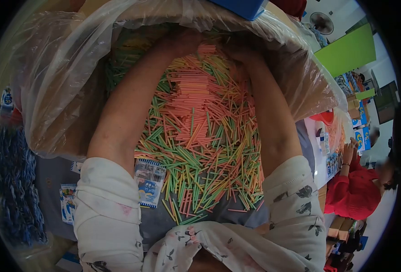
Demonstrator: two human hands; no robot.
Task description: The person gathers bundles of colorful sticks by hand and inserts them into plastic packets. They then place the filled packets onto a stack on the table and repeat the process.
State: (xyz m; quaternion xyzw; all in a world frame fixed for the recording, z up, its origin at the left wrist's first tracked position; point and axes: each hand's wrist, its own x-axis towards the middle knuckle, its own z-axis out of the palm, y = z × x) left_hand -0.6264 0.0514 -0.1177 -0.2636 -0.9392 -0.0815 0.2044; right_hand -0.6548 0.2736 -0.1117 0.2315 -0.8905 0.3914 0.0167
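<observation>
Both forearms reach forward over a big heap of thin pink, green and yellow sticks (pixel 209 149). My left hand (pixel 184 41) lies at the far side of the heap, left of a neat stack of pink sticks (pixel 192 90); its fingers are dark and indistinct. My right hand (pixel 241 47) is at the right of the stack's far end, in the shadow under the plastic, with its fingers hidden. A clear plastic liner (pixel 60 90) surrounds the heap. Near my left forearm lies a blue and white packet (pixel 149 183) at the heap's edge.
More packets (pixel 68 203) lie at the left, near a bundle of dark blue strands (pixel 17 181). A blue container (pixel 243 8) stands at the far edge. At the right, a person in red (pixel 352 192) works at another table, with a red bowl (pixel 323 118) nearby.
</observation>
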